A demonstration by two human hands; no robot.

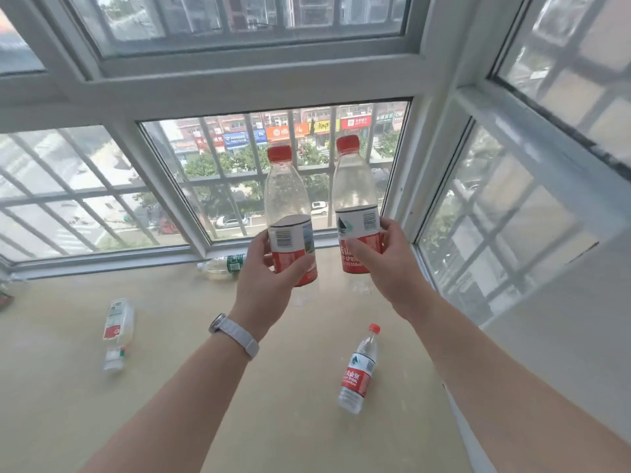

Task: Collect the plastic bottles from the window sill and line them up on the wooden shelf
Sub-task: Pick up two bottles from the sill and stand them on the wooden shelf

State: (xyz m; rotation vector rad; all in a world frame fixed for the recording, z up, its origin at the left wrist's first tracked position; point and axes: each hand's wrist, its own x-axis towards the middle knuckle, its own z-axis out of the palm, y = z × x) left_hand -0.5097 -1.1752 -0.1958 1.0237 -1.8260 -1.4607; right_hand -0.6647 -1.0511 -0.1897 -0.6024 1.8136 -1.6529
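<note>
My left hand [264, 279] grips an upright clear bottle [286, 199] with a red cap and red label, held above the beige window sill [170, 387]. My right hand [386, 264] holds a second red-capped bottle [355, 192] upright beside it, a small gap between the two. On the sill, a small red-label bottle [358, 370] stands at the right. A clear bottle with a red and white label [117, 331] lies at the left. A green-label bottle [223, 266] lies against the window frame, partly behind my left hand. The wooden shelf is out of view.
Barred windows close off the sill at the back [273, 172] and along the right side [512, 216]. A white wall [563, 336] runs down the right. A watch with a pale strap [235, 332] sits on my left wrist.
</note>
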